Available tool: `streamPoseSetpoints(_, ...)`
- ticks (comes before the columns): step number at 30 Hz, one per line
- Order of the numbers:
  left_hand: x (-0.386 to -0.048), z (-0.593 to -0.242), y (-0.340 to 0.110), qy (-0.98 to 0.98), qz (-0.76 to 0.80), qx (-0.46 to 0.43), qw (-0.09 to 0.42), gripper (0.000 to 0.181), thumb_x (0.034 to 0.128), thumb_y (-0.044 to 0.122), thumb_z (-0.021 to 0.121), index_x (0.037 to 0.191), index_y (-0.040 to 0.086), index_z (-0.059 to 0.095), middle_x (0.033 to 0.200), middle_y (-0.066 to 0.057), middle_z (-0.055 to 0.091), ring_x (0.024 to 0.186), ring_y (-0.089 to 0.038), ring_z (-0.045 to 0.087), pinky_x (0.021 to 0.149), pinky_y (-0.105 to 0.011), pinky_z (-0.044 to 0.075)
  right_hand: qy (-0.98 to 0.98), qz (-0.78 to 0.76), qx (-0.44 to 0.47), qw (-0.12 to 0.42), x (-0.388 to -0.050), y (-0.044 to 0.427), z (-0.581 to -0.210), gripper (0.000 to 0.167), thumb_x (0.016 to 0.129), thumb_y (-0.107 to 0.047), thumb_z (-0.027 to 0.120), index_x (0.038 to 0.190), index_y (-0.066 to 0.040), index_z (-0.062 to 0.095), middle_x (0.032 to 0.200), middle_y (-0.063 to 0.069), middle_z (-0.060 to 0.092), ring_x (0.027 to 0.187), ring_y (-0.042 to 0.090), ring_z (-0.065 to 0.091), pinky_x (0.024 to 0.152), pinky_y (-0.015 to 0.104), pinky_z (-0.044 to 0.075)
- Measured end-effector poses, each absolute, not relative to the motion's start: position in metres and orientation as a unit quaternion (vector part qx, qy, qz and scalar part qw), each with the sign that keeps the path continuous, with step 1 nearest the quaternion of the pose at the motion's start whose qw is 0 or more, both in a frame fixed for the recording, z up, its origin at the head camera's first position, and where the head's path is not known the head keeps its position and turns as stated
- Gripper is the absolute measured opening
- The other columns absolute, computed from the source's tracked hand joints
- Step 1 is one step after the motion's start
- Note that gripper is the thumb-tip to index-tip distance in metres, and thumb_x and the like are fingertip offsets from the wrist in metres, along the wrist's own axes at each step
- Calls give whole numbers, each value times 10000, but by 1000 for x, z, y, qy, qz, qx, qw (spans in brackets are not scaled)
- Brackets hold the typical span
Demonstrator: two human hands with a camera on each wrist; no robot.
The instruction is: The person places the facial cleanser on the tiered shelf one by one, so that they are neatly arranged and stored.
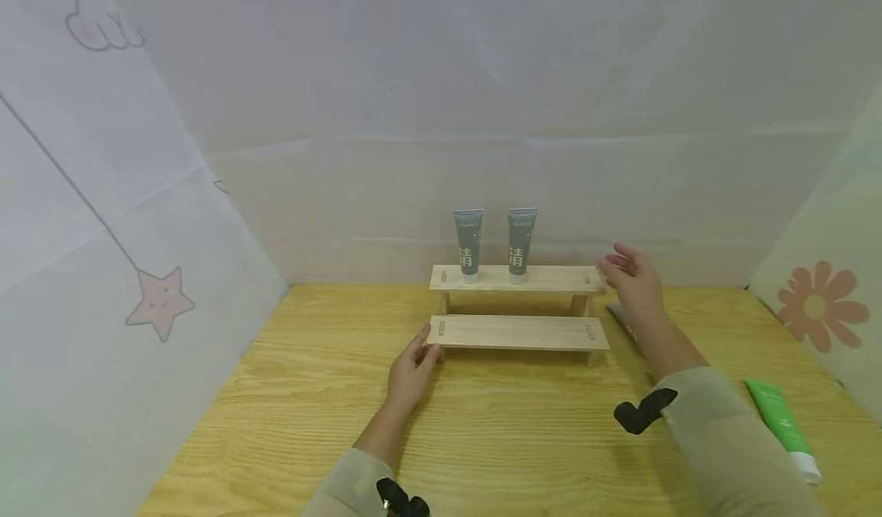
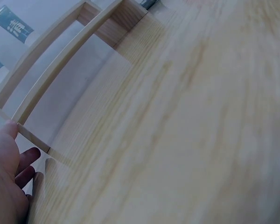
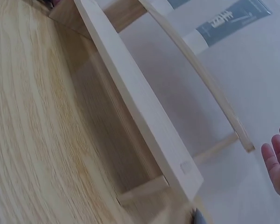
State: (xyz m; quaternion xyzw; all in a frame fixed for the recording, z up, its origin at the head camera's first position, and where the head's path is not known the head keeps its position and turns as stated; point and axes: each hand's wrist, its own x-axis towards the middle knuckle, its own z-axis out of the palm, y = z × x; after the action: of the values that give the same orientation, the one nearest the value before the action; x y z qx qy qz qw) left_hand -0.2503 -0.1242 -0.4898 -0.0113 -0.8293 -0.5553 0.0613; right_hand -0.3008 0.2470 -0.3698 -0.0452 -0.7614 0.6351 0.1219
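Two blue-grey squeeze tubes, a left one (image 1: pixel 468 245) and a right one (image 1: pixel 520 245), stand on their white caps on the wooden back shelf (image 1: pixel 551 278). In front sits a lower wooden shelf (image 1: pixel 520 332). My left hand (image 1: pixel 409 373) touches this lower shelf's left end, thumb at its front corner; the left wrist view shows other fingers (image 2: pixel 27 176) loosely bent beside it. My right hand (image 1: pixel 637 283) hovers by the back shelf's right end, fingers spread and holding nothing. Beneath the right forearm lies a grey tube (image 1: pixel 620 316), partly hidden.
A green tube (image 1: pixel 779 417) with a white cap lies on the wooden table (image 1: pixel 289 417) at the right. White patterned sheets (image 1: pixel 386 119) rise behind the table and along both sides. The back sheet is close behind the back shelf.
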Motion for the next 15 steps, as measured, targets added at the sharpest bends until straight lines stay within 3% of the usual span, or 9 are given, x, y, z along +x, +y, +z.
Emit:
streamPoseSetpoints(5,-251,-491,-125,-831,-553,-10,56,522,993,422,547,1484,294,425,1375,-144,592,1267,-321,564,1049,-510,469,-746,653,-55,119,-297,265,-373,658,981,-276,601,1519,-44,302,1087,-197,517,940,-79,529,797,65,498)
streamPoseSetpoints(15,-252,-492,-125,-834,-550,-10,56,536,985,454,543,1485,305,421,1385,-143,584,1275,-320,560,1050,-506,469,-786,608,-67,87,-286,298,-396,698,986,-397,562,1523,-42,293,1045,-258,488,924,-135,485,820,81,486)
